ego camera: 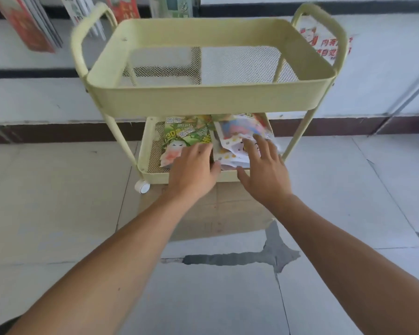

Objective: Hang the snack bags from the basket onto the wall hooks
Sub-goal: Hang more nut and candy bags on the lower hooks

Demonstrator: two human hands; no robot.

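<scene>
Head view looks down on a pale yellow cart [211, 100] with two mesh trays, both arms reaching into the lower tray [145, 163]. Far up and left of the hands, hanging packets [27, 22] show along the wall, red and white. A white caster [142, 186] sits just left of and below the left hand. Green bags [182, 139] lie in the lower tray's left half, and the left hand [194, 170] rests on their near edge, fingers laid forward; whether they curl around a bag cannot be told, since the tips blur into the packaging. Right beside it, touching the green stack, a pile of white bags [235, 141] with coloured print fills the tray's right half. The right hand [264, 170] lies over that pile with fingers spread and straight, thumb out toward the left hand, gripping nothing. Above both hands the upper tray [228, 32] holds nothing visible. Beyond it, up and right of the right hand, a printed notice [324, 44] shows on the wall.
</scene>
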